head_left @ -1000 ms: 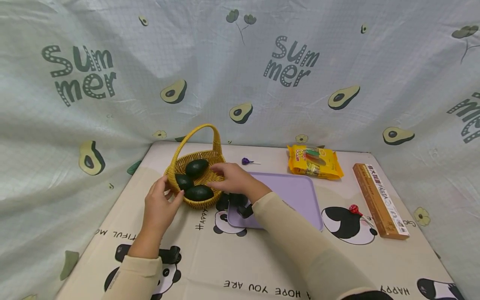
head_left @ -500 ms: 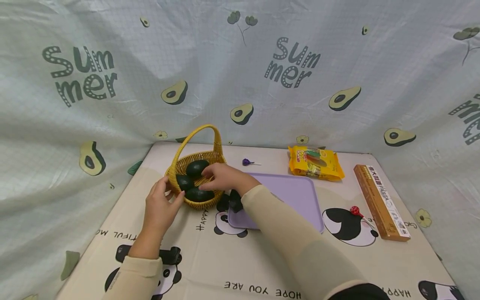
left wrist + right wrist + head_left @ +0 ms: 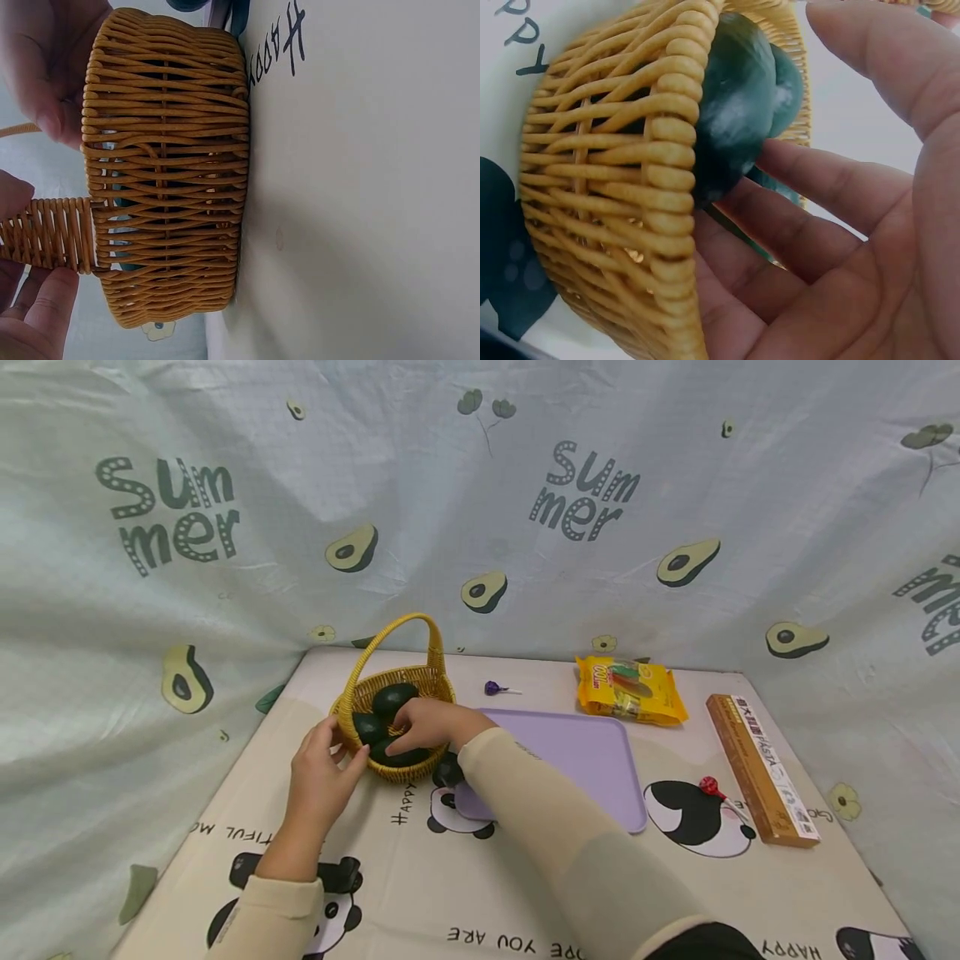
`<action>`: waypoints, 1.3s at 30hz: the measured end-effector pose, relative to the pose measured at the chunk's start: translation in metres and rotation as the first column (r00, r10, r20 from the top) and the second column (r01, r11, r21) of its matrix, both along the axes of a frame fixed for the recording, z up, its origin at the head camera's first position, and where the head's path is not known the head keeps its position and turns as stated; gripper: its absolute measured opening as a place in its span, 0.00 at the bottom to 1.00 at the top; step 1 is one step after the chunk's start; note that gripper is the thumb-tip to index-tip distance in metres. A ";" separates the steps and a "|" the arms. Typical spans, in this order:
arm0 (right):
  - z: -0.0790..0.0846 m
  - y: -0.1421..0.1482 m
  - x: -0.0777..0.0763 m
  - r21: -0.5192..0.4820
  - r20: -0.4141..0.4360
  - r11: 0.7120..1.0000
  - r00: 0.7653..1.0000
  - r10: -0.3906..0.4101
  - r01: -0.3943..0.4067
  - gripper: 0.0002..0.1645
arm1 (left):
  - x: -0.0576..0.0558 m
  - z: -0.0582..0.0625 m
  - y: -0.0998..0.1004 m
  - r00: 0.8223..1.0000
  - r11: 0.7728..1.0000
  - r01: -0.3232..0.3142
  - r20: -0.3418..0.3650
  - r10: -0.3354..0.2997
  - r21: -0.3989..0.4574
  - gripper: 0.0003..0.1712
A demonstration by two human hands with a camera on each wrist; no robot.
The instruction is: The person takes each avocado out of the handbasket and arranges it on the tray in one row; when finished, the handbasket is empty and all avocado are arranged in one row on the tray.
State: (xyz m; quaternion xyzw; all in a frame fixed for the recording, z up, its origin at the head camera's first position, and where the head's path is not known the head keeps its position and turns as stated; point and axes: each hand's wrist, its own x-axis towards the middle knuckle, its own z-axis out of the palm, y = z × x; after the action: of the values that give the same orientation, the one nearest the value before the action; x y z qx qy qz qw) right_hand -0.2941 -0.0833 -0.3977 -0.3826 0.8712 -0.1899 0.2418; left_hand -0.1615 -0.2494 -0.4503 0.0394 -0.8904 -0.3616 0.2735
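Note:
A yellow wicker basket (image 3: pixel 408 773) stands at the table's left back, its handle arching overhead. Dark green avocados lie inside: one at the back (image 3: pixel 393 698), one at the left and one in front. My left hand (image 3: pixel 322 777) holds the base of the basket's handle (image 3: pixel 56 232), thumb on one side and fingers on the other. My right hand (image 3: pixel 435 724) reaches over the rim into the basket. In the right wrist view its fingers extend against the front avocado (image 3: pixel 739 97), while the thumb stands apart from it. The fingertips are partly hidden.
Right of the basket lies a purple tray (image 3: pixel 585 760), partly under my right sleeve. Behind it are a purple lollipop (image 3: pixel 492 688) and a yellow snack bag (image 3: pixel 632 691). A red lollipop (image 3: pixel 710 787) and a long pasta box (image 3: pixel 761 768) lie at the right.
My right hand has moved left and down, deeper into the basket, and reached the front avocado. The left hand and basket stay in place.

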 end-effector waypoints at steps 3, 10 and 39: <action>0.000 -0.002 0.001 0.022 -0.009 1.000 1.000 -0.007 0.008 0.37 | -0.001 0.000 0.000 1.000 1.000 0.003 0.003 -0.003 0.000 0.32; -0.005 -0.010 -0.001 0.047 -0.006 0.999 1.000 -0.020 0.020 0.35 | 0.000 0.000 -0.001 1.000 1.000 0.007 0.003 -0.007 -0.005 0.33; -0.018 -0.022 -0.002 0.087 0.038 0.994 0.996 -0.075 0.072 0.32 | 0.001 0.000 0.000 1.000 1.000 0.001 0.009 -0.001 0.002 0.32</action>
State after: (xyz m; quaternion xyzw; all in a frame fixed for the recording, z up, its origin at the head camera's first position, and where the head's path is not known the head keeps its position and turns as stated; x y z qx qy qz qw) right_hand -0.2964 -0.1054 -0.4152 -0.3356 0.8869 -0.1688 0.2687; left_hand -0.1605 -0.2495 -0.4499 0.0408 -0.8913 -0.3626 0.2692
